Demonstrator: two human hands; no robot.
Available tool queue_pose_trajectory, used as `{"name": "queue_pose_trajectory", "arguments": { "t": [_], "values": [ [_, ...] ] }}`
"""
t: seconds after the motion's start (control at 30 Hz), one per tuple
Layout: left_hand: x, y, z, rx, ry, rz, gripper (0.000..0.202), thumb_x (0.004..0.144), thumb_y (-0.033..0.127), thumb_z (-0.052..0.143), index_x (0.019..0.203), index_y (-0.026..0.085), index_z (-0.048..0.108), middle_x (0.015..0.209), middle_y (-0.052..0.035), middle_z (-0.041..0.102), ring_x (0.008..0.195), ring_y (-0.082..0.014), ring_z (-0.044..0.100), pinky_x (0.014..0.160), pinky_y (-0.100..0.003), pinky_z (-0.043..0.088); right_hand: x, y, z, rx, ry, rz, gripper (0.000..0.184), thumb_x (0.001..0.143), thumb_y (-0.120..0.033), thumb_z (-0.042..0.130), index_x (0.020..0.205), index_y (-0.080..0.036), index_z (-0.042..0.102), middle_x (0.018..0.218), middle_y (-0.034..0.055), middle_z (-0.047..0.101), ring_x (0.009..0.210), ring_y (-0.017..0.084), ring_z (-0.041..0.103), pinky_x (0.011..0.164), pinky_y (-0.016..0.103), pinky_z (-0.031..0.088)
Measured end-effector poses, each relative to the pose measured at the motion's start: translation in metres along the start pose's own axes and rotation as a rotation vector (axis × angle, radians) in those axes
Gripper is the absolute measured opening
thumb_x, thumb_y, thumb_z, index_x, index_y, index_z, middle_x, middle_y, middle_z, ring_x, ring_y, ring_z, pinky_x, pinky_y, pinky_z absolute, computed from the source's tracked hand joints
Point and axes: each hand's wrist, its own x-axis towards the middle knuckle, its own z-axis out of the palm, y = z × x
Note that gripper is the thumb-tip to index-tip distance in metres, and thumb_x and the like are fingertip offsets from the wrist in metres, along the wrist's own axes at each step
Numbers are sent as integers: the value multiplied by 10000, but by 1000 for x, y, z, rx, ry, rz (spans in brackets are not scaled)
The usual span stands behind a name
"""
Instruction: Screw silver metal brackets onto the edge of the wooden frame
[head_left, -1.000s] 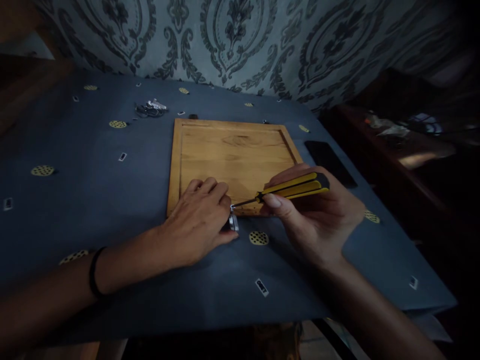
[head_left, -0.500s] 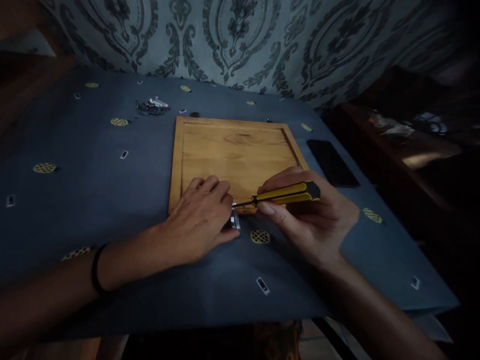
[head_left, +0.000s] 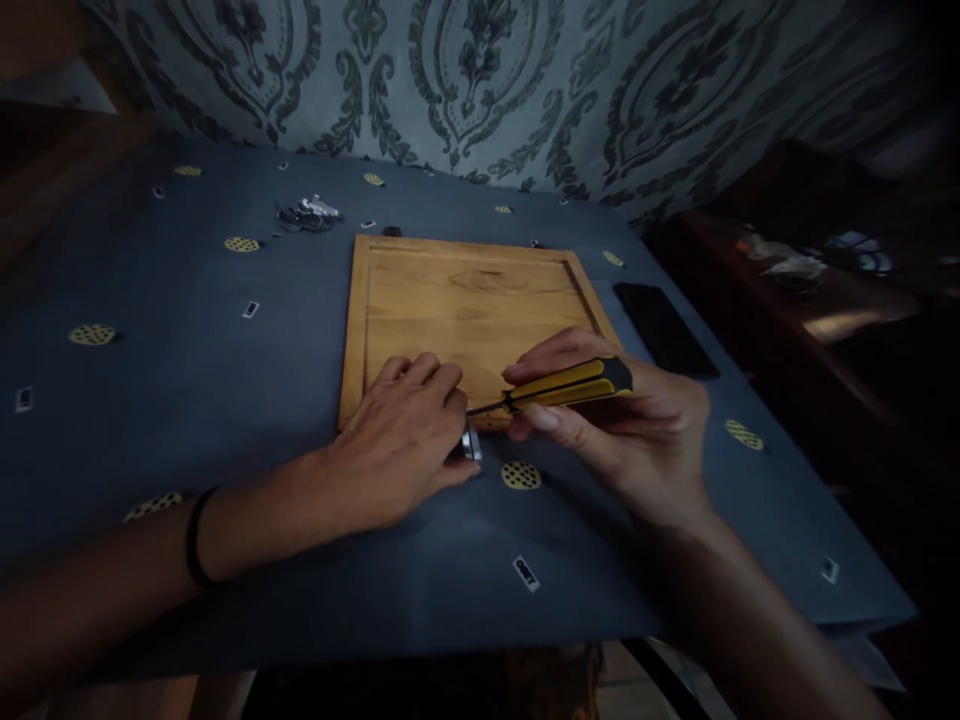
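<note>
A framed wooden panel (head_left: 435, 300) lies flat on the blue tablecloth in the middle. At its near edge my left hand (head_left: 405, 435) is closed around a small shiny metal fitting (head_left: 471, 445), mostly covered by my fingers. Between thumb and fingers of my right hand (head_left: 645, 435) is a yellow-and-black screwdriver (head_left: 574, 385), tilted with its handle up to the right. Its thin shaft points left to the fitting beside my left fingers. The exact spot where the tip touches is hidden.
Behind the panel on the left lie some metal pieces with a dark tangle (head_left: 309, 213). A black phone (head_left: 666, 328) rests right of the panel. A small dark item (head_left: 391, 231) sits at its far edge. Patterned fabric (head_left: 480, 90) hangs behind the table.
The screwdriver handle and my right hand have shifted slightly left and turned a little. My left hand keeps its hold at the panel's near edge.
</note>
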Motion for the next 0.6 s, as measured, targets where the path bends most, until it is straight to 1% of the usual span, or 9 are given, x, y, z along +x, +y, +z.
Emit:
{"name": "queue_pose_trajectory", "arguments": {
  "t": [0.07,0.13,0.2,0.3,0.4,0.47,0.57,0.6],
  "values": [
    [-1,-1,1,9,14,5,383,897,433,758,1066,92,716,1059,-115,652,1091,-315,558,951,-452,452,0,0,1,-19,12,-26,155,861,-180,792,737,-260,746,890,18,772,799,203,710,653,340,582],
    [-1,-1,1,12,28,11,384,892,443,763,1046,95,715,1044,-112,650,1075,-311,560,938,-447,456,0,0,2,-43,30,-42,178,862,-164,789,718,-250,728,857,12,764,775,192,702,660,336,570],
    [-2,-1,2,9,40,16,381,894,454,761,1028,100,713,1031,-107,647,1068,-309,559,931,-445,458,0,-1,3,-57,42,-53,181,865,-157,785,721,-246,721,853,8,760,765,185,695,661,331,561],
    [-1,-1,1,3,26,9,392,891,463,764,1031,101,712,1021,-104,645,1075,-309,561,935,-447,458,0,-1,3,-62,37,-57,177,875,-166,780,729,-248,722,860,8,759,763,181,688,667,332,562],
    [0,-1,1,-2,9,-1,401,885,463,772,1047,101,713,1032,-105,646,1090,-314,560,941,-451,457,-1,-3,4,-64,53,-14,156,870,-196,795,738,-260,741,854,10,761,766,187,691,677,342,577],
    [0,-1,1,-8,11,-3,393,883,459,775,1041,105,714,1044,-107,648,1097,-317,559,941,-455,458,-3,-4,5,-39,107,39,113,860,-224,811,766,-271,766,878,10,767,695,174,684,609,334,579],
    [-1,-1,1,-12,21,1,377,879,456,781,1018,112,712,1052,-110,649,1091,-316,559,934,-451,458,-7,-7,7,54,276,97,7,872,-295,806,868,-290,804,927,9,763,546,133,643,448,306,537],
    [-1,-2,2,-12,24,5,372,878,457,782,1009,116,711,1053,-109,649,1087,-313,559,931,-448,457,-8,-7,7,77,332,107,29,879,-317,801,896,-295,809,942,10,761,522,124,636,422,301,528]
  ]
}}
